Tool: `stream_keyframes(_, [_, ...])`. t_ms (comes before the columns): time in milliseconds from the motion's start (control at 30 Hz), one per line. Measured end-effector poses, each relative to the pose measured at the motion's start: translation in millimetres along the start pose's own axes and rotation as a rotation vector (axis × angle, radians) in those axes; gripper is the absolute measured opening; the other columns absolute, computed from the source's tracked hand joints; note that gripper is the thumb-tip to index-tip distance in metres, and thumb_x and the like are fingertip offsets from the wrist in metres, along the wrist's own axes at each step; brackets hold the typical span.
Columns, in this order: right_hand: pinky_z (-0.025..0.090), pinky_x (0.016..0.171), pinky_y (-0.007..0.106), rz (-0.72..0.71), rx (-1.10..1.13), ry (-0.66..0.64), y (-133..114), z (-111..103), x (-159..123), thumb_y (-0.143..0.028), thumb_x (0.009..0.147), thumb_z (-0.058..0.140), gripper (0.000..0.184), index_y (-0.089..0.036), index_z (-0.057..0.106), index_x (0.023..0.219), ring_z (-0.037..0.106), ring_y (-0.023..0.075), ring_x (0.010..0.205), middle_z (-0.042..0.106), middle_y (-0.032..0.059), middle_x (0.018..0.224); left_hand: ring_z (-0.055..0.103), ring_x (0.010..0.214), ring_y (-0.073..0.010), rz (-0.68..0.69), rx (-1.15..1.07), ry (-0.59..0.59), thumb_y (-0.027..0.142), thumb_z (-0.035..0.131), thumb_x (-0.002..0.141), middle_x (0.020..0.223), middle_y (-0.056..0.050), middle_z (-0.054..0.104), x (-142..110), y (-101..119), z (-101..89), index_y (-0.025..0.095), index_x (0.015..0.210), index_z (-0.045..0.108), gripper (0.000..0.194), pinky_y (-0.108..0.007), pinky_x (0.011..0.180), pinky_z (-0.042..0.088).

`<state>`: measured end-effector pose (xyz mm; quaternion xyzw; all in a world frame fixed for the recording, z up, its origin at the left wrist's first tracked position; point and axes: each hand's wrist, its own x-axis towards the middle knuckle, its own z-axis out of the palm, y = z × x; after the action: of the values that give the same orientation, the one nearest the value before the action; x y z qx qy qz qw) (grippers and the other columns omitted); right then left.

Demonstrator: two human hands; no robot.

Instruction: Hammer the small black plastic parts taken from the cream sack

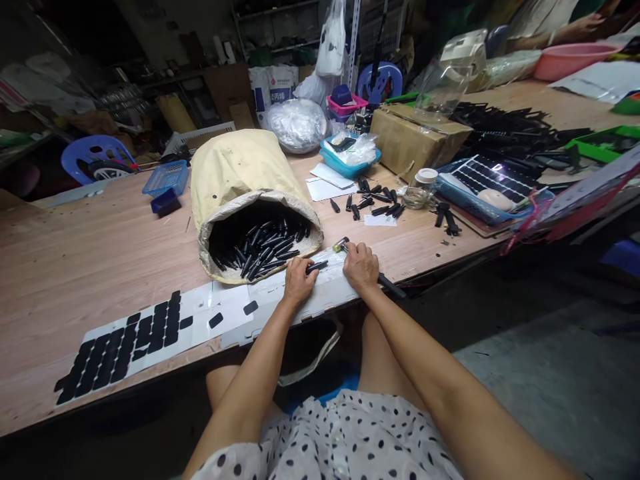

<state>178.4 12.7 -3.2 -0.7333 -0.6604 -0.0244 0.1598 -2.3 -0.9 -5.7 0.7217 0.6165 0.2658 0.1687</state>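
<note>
My left hand [299, 281] is closed around a slim black plastic piece [318, 266], which lies over a white strip [325, 288] along the table's front edge. My right hand [361, 267] grips a small hammer [391, 286]; its metal and yellowish head pokes out beyond the fingers and its dark handle runs out to the right. Just behind my left hand, a cream sack [240, 167] lies on its side, mouth facing me, with many similar black pieces [267, 247] inside. Black rounded pads [120, 347] sit in rows on a white sheet to the left.
Loose black parts [383, 200] lie behind my right hand, near a cardboard box [415, 137] and a clear jar [419, 190]. Blue baskets [167, 179] stand left of the sack. At the right is a blue tray [480, 203]. Another person's arm [560, 33] shows at top right.
</note>
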Motion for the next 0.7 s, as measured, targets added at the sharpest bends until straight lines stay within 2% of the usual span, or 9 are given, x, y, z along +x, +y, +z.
stream_keyframes(133, [0.037,0.074,0.032,0.014,0.052,-0.025,5,-4,2,-0.019,0.095,0.045,0.032,-0.020,0.067,0.118,0.054,0.0244,0.095,0.062,0.0121,0.103,0.058,0.097,-0.0220,-0.021,-0.064,-0.006,0.019,0.067,0.082,0.092,-0.003,0.063,1,0,-0.6,0.022,0.093,0.069,0.011,-0.036,0.092,0.047])
stream_keyframes(233, [0.041,0.078,0.031,0.004,0.170,0.002,8,-10,-1,-0.017,0.093,0.046,0.034,-0.021,0.068,0.119,0.056,0.0238,0.095,0.064,0.0109,0.103,0.059,0.096,-0.0215,-0.054,-0.101,-0.017,0.019,0.070,0.079,0.092,-0.002,0.065,4,3,-1.5,0.023,0.091,0.070,0.013,-0.036,0.091,0.047])
stream_keyframes(400, [0.048,0.084,0.030,-0.101,0.429,0.050,-4,-18,-18,-0.017,0.092,0.045,0.035,-0.022,0.070,0.117,0.062,0.0212,0.092,0.069,0.0086,0.103,0.060,0.099,-0.0220,-0.129,-0.102,-0.035,0.017,0.072,0.077,0.095,-0.002,0.068,6,12,-2.1,0.023,0.089,0.072,0.014,-0.035,0.091,0.047])
stream_keyframes(533, [0.050,0.086,0.031,-0.176,0.534,0.070,-14,-13,-31,-0.019,0.091,0.046,0.034,-0.022,0.071,0.114,0.065,0.0212,0.093,0.072,0.0078,0.102,0.059,0.104,-0.0224,-0.167,-0.091,-0.055,0.017,0.072,0.078,0.101,-0.003,0.069,6,17,-1.6,0.024,0.092,0.073,0.015,-0.035,0.095,0.046])
stream_keyframes(700, [0.052,0.082,0.032,-0.175,0.561,0.021,-13,-4,-34,-0.021,0.090,0.048,0.032,-0.024,0.072,0.111,0.065,0.0213,0.088,0.073,0.0071,0.097,0.058,0.106,-0.0218,-0.177,-0.088,-0.055,0.018,0.072,0.079,0.102,-0.002,0.069,6,18,-0.2,0.025,0.093,0.073,0.015,-0.034,0.095,0.045])
